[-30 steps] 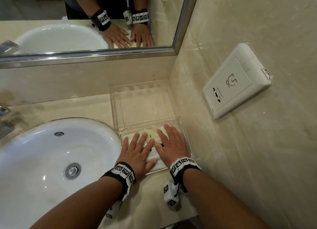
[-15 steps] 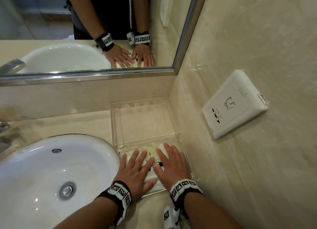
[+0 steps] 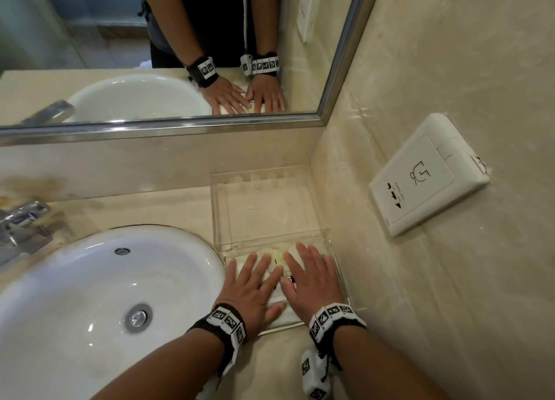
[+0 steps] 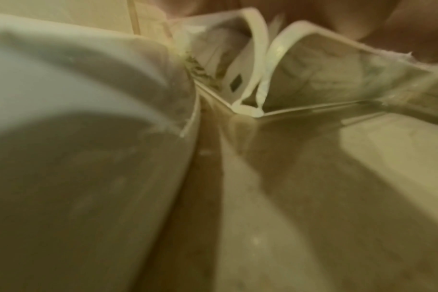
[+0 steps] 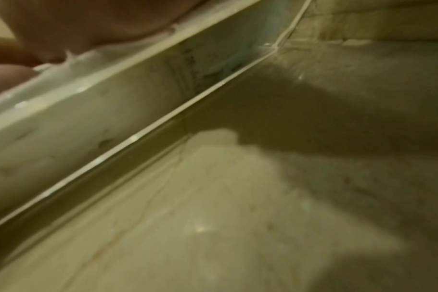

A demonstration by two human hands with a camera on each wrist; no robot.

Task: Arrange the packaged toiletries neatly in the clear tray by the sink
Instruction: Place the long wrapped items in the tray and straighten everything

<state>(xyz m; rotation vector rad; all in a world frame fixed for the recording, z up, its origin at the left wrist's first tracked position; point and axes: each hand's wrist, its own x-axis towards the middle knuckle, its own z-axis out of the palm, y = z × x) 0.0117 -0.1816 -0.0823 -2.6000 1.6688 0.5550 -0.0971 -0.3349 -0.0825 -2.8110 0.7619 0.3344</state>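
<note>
A clear two-compartment tray point(image 3: 216, 210) sits in the counter corner, right of the sink. Its far compartment holds nothing. The near compartment holds white and pale yellow toiletry packets point(image 3: 277, 257). Both my hands lie flat on them, fingers straight and spread. My left hand point(image 3: 255, 276) covers the left half and my right hand point(image 3: 310, 272) the right half, thumbs almost touching. Most of each packet is hidden under the palms. In the left wrist view the tray's near corner point(image 4: 250, 112) shows packets point(image 4: 325, 65) behind its wall. The right wrist view runs along the tray's front wall point(image 5: 88, 118).
The white sink point(image 3: 90, 294) lies close on the left, with a chrome faucet point(image 3: 21, 222) at the far left. A tiled wall with a white socket plate point(image 3: 426, 174) hems the tray on the right. The mirror point(image 3: 150, 39) stands behind. Bare counter point(image 5: 213, 217) lies in front.
Both hands stay flat on the packets in the near compartment. Only the head camera has tilted up, so more of the mirror shows.
</note>
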